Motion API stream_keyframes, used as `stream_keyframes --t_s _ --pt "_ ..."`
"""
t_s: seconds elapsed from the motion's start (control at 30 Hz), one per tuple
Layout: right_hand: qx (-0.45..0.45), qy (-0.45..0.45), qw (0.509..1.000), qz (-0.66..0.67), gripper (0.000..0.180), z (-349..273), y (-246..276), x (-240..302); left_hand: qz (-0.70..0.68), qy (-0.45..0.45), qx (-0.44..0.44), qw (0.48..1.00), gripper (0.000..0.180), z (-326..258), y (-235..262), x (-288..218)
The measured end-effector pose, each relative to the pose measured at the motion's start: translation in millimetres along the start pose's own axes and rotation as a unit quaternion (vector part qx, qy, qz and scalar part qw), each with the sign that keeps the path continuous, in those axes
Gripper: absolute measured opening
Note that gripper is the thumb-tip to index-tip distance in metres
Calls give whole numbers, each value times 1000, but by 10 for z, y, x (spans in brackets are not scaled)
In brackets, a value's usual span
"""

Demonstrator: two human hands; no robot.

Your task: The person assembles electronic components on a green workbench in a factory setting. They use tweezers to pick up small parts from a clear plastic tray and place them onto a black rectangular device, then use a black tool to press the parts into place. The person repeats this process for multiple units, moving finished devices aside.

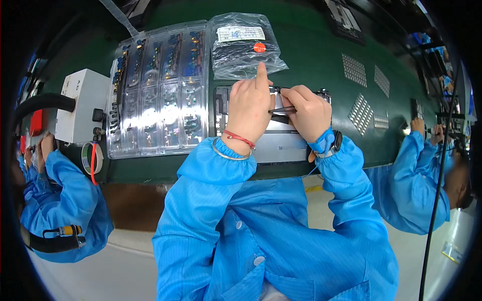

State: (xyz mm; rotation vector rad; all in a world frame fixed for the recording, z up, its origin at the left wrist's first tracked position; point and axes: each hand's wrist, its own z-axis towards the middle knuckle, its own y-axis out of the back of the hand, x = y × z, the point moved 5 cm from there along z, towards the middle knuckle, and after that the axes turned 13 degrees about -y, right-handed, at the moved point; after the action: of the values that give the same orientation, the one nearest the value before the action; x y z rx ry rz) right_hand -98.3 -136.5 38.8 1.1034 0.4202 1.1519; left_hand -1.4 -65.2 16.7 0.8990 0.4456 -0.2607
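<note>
A clear blister tray [159,90] of small parts lies on the green bench [321,55], left of centre. Just beside its top right corner sits a clear bag [243,47] with a white label and a red dot. A white box [83,105] stands left of the tray, with a tape roll [92,158] below it. Perforated metal patches [360,93] dot the bench at right. Blue-sleeved co-workers sit at the left [63,200] and right [414,185]; the right one seems to hold a tool.

Both hands [249,108] [307,113] close together, fingers curled.
</note>
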Motion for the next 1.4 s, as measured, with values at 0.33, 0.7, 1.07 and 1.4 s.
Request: stream_keyframes --t_s 0.33,0.7,1.07,1.4 --pt "-1 -8 1000 -12 30 10 12 9 -2 -18 -8 1000 62 6 24 12" --pt "24 -56 998 8 27 3 -20 0 -19 -36 -6 999 62 2 47 -69" --pt "1 -263 961 87 27 -148 441 -717 164 -83 89 979 57 -23 -28 -278" --pt "-21 -288 925 248 12 -307 327 -823 167 -94 111 975 47 -99 12 -271"
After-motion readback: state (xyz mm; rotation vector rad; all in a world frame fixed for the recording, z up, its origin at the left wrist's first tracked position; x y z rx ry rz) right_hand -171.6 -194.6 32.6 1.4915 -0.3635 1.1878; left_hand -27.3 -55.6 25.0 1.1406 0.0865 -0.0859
